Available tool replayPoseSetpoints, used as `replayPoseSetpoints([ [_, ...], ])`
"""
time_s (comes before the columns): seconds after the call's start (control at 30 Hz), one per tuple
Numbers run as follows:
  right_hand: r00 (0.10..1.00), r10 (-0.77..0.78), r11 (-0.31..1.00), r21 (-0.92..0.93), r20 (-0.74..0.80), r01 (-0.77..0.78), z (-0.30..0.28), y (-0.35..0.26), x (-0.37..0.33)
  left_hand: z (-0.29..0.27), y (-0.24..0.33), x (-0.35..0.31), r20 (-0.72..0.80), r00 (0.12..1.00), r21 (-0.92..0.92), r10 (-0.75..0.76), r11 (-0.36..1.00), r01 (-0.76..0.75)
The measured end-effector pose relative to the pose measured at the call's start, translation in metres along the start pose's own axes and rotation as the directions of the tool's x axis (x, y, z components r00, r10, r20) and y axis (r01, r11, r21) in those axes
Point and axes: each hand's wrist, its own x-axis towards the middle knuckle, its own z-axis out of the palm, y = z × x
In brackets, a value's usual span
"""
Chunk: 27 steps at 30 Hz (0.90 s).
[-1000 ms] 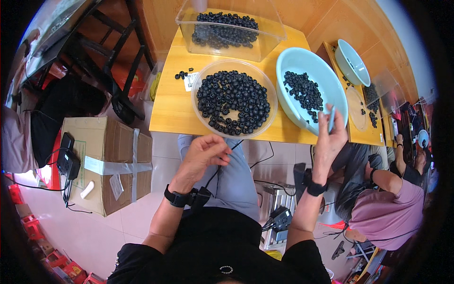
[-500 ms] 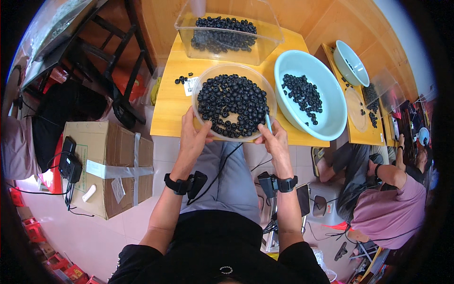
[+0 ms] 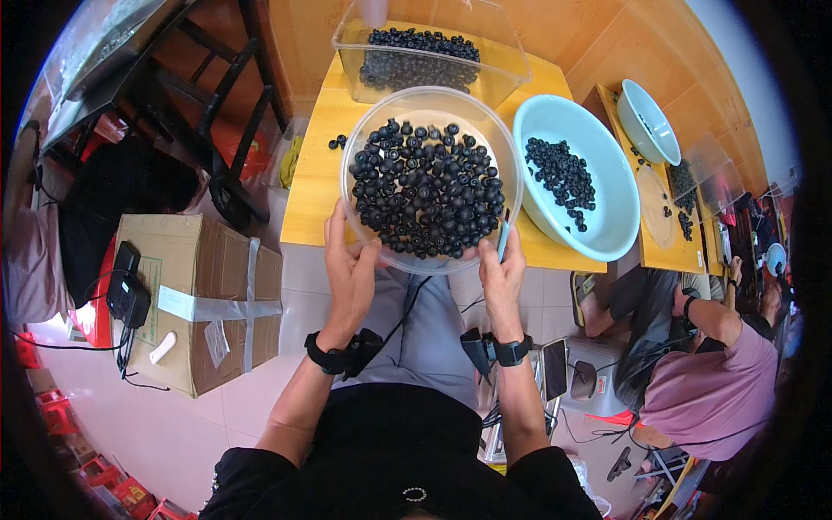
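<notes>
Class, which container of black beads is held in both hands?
The round clear tub, gripped by the left hand and right hand; the rectangular bin and nearer blue basin stand on the table.

A clear, round, open tub [image 3: 436, 106] fills the upper centre of the frame. Black holed beads [image 3: 425, 195] crowd its middle and lower part, leaving bare floor toward the top. A slim light-blue stick [image 3: 503, 238] points upward at its lower-right rim.

Black short-sleeved top [image 3: 399, 442], grey trousers [image 3: 440, 357], black wrist straps [image 3: 323, 355].
</notes>
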Motion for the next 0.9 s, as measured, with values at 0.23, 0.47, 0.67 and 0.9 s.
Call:
replayPoseSetpoints([
  [0.23, 0.999, 0.01, 0.999, -0.042, -0.039, -0.011, -0.005, 0.017, 0.003, -0.001, 0.004, 0.008, 0.055, 0.984, -0.033, -0.169, 0.985, 0.171],
  [0.47, 0.976, 0.202, 0.977, -0.05, -0.079, -0.206, -0.012, 0.013, 0.007, 0.0, -0.012, 0.025, 0.146, 0.956, -0.001, -0.255, 0.966, 0.258],
  [0.67, 0.986, 0.109, 0.993, -0.027, -0.123, -0.113, -0.015, 0.025, 0.011, 0.011, 0.01, 0.043, 0.077, 0.958, 0.558, 0.276, 0.784, -0.271],
  [0.9, 0.993, -0.006, 1.0, -0.005, -0.116, 0.005, -0.015, 0.036, 0.013, 0.044, 0.003, 0.047, 0.591, 0.788, 0.521, 0.172, 0.665, -0.535],
])
